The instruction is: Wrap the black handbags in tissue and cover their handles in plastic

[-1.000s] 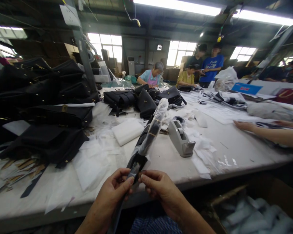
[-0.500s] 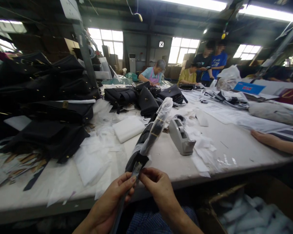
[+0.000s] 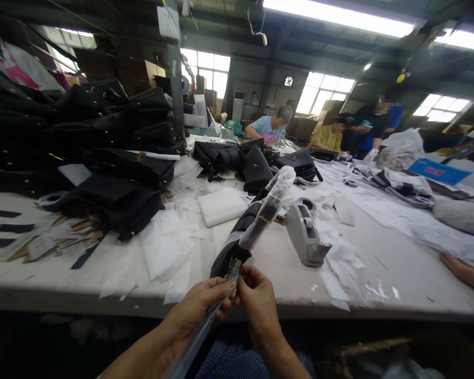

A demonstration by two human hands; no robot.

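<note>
A black bag lies on the table's near side, a plastic-wrapped strap arching over it. Its strap end, sheathed in clear film, comes down over the table edge into my hands. My left hand is closed around that strap end, thumb on top; a long film-covered length trails below it toward my lap. My right hand pinches at the strap's right edge, close against the left fingers; its fingertips are partly hidden. A grey tape dispenser stands to the right of the bag.
Black bags are piled high at left, with several more at the table's centre. White sheets and scraps lie around. A co-worker's hand rests at the right. Several people work behind. A carton sits below the table.
The view has swung left, so the scene sits farther right. My hands keep their grip on the strap end with little visible movement. One co-worker at the back has shifted in front of another.
</note>
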